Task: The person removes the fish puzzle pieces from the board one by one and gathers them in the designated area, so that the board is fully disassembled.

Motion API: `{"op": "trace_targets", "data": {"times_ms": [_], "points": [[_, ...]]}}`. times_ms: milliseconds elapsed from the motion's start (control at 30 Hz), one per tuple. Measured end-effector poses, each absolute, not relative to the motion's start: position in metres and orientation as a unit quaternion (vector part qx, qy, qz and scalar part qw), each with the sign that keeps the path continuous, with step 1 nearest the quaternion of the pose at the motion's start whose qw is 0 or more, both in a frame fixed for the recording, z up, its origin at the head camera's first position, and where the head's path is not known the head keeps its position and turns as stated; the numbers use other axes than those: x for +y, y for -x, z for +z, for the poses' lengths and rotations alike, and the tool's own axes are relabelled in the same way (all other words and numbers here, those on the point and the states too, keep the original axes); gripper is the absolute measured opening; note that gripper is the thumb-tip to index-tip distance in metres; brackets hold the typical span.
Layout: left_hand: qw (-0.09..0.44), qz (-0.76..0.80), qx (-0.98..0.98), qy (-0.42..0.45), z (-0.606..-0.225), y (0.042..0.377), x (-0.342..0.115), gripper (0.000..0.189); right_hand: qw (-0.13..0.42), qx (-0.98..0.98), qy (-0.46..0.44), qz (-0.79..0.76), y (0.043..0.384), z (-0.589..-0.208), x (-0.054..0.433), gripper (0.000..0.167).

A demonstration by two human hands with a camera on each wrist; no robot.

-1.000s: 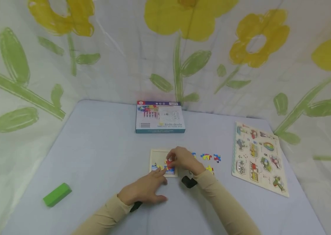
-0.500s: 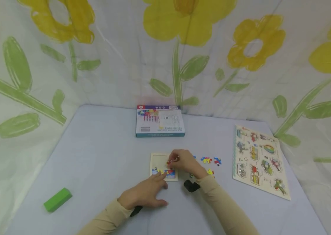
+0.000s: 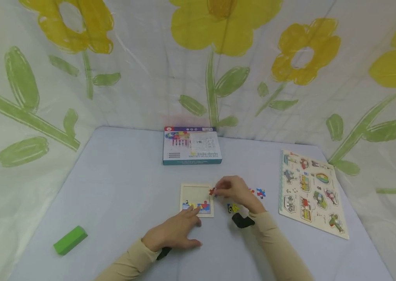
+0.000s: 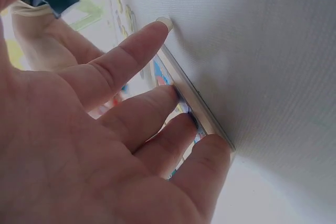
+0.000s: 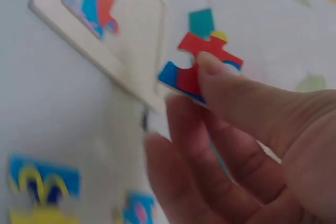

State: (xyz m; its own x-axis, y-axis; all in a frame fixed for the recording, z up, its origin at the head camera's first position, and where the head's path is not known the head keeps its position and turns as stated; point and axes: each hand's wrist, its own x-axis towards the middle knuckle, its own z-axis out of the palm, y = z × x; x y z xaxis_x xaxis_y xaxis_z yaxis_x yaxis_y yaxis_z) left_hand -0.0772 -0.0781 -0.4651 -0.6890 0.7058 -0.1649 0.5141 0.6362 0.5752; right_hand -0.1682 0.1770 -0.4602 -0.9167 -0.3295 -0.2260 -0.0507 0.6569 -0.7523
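Observation:
In the head view a wooden puzzle frame (image 3: 182,199) lies at mid-table, its bottom row filled with several coloured pieces (image 3: 205,207). My left hand (image 3: 176,231) rests its spread fingertips on the frame's near edge; the left wrist view shows those fingers (image 4: 202,156) over the rim, thumb apart. Just off the frame's right side, my right hand (image 3: 235,192) pinches a red and blue puzzle piece (image 5: 188,80) between thumb and fingers, above the table. A yellow and blue puzzle piece (image 3: 233,208) lies below that hand. Farther right lies another loose piece (image 3: 261,192).
A flat puzzle box (image 3: 192,150) lies behind the frame. To the right is a wooden picture board (image 3: 311,195) with vehicle shapes. A green block (image 3: 70,240) sits at the left. A flower-printed curtain (image 3: 141,78) stands behind the table.
My right hand has lifted the red and blue puzzle piece from over the frame's lower right and carried it to the right, past the frame's side. The left hand stays on the near edge.

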Motion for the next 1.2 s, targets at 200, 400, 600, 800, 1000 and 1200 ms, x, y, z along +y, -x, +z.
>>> {"op": "trace_targets", "data": {"times_ms": [200, 400, 600, 800, 1000, 1200], "points": [[0.196, 0.253, 0.886, -0.336, -0.466, 0.076, -0.078, 0.047, 0.194, 0.881, 0.058, -0.427, 0.157, -0.447, 0.245, 0.024], [0.196, 0.254, 0.886, -0.334, -0.467, 0.076, -0.078, 0.046, 0.197, 0.904, 0.007, -0.380, 0.137, -0.443, 0.302, 0.027], [0.200, 0.254, 0.886, -0.332, -0.466, 0.076, -0.078, 0.046, 0.206, 0.913, -0.020, -0.351, 0.124, -0.450, 0.324, 0.026], [0.197, 0.254, 0.885, -0.338, -0.465, 0.075, -0.078, 0.049, 0.192, 0.927, -0.004, -0.323, 0.123, -0.460, 0.325, 0.021], [0.202, 0.252, 0.884, -0.338, -0.464, 0.074, -0.078, 0.050, 0.173, 0.946, -0.024, -0.273, 0.125, -0.460, 0.318, 0.016], [0.214, 0.267, 0.881, -0.327, -0.468, 0.075, -0.080, 0.052, 0.127, 0.966, -0.017, -0.223, 0.122, -0.445, 0.292, 0.014]]}}
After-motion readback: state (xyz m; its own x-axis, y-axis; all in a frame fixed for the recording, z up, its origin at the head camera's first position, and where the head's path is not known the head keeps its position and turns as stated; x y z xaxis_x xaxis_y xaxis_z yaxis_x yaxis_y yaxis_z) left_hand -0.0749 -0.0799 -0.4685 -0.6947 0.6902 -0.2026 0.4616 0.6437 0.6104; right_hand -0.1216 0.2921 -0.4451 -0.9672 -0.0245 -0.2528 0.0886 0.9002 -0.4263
